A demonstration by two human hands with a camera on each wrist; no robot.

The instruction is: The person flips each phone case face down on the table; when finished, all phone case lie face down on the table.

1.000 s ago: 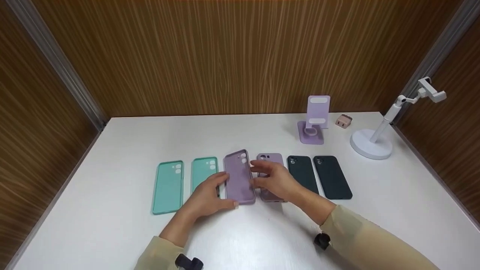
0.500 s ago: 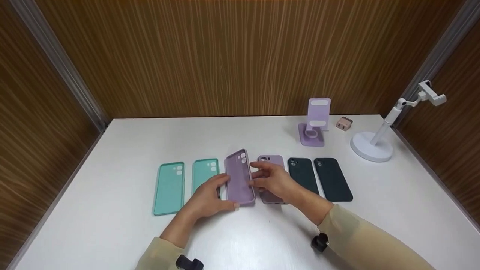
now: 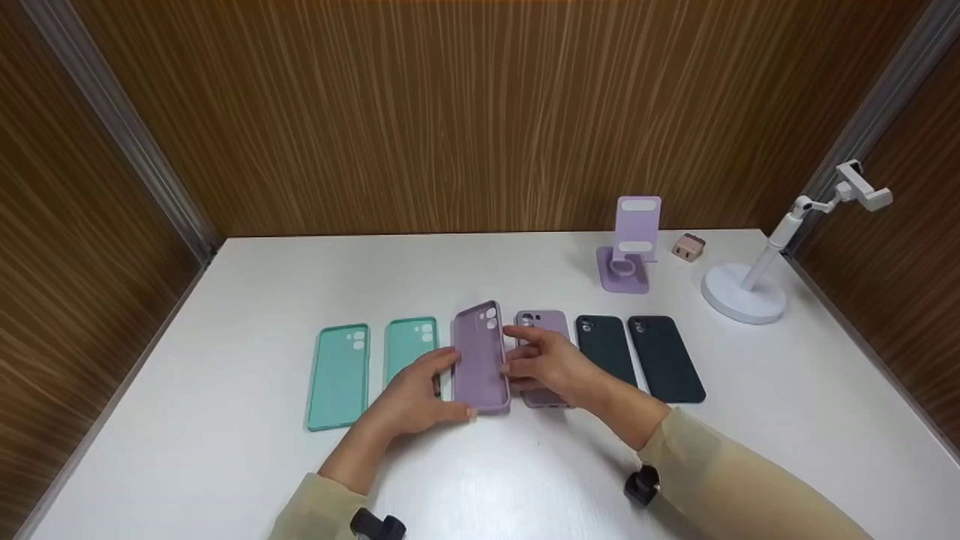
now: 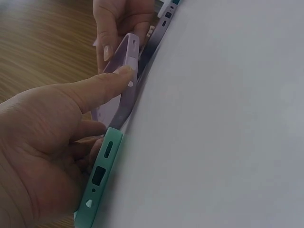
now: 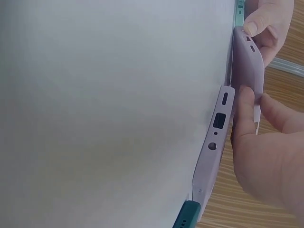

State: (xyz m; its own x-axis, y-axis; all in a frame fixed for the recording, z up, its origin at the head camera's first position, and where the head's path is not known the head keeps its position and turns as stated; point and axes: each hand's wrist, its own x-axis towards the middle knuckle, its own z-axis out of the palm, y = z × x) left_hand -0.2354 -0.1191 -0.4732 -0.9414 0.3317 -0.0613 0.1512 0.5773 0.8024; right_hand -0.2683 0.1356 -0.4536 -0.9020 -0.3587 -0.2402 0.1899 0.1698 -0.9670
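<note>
A lilac phone case (image 3: 478, 367), its hollow side up, is tilted with its far end raised off the table. My left hand (image 3: 411, 397) grips its near left corner, thumb on the bottom edge and fingertips at the left side. My right hand (image 3: 555, 364) pinches the right long edge, with fingers under the case (image 5: 249, 66) in the right wrist view. Just right of it a second lilac case (image 3: 553, 322) lies back up, partly covered by my right hand. A teal case (image 3: 409, 341) lies beneath my left fingers, partly hidden.
Another teal case (image 3: 337, 382) lies at the far left of the row. Two dark cases (image 3: 604, 345) lie at its right end. Farther back stand a purple phone stand (image 3: 636, 229), a pink charger plug (image 3: 688, 247) and a white stand (image 3: 742, 296). Wood panels enclose the table (image 3: 225, 480).
The held lilac case has turned slightly, its far end shifting a little to the right and down. Both hands keep their hold, with the right fingers moving only slightly.
</note>
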